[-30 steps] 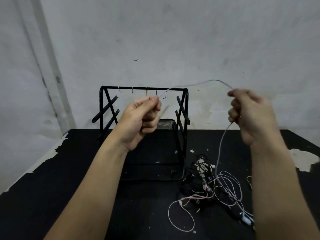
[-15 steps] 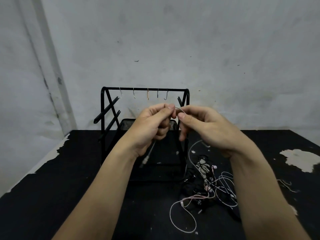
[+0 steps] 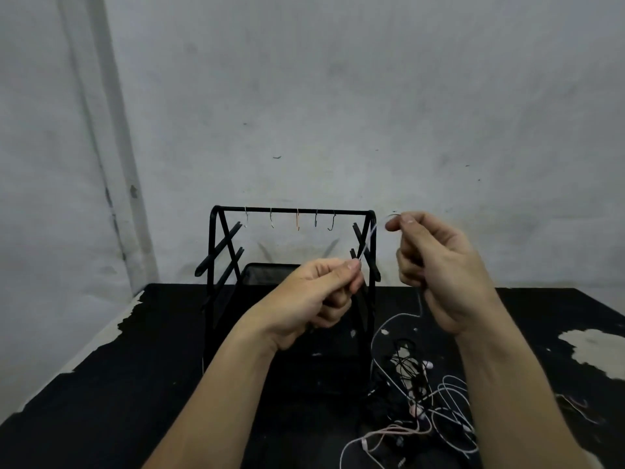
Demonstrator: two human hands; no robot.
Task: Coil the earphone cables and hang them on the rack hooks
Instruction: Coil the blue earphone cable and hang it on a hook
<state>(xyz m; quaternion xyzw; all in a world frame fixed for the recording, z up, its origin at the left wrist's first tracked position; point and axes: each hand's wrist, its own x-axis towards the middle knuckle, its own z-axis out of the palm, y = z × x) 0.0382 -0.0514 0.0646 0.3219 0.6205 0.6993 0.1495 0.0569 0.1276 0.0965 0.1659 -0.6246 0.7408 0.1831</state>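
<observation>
Thin white earphone cable (image 3: 367, 240) stretched taut between left hand (image 3: 316, 301) and right hand (image 3: 436, 265), both pinching it with fingers curled, then trailing down to tangled cable pile (image 3: 426, 397) below right hand. Black metal rack (image 3: 294, 211) with small wire hooks (image 3: 297, 223) stands behind left hand. Black tabletop (image 3: 118, 384), worn and chipped at edges, under both hands; rough grey-white wall (image 3: 338, 96) beyond.

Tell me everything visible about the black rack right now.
The black metal wire rack stands upright on the dark tabletop against the wall. It has crossed side struts and a top bar carrying five small hooks, all bare. The left hand hides its lower front; neither hand visibly touches it.
</observation>
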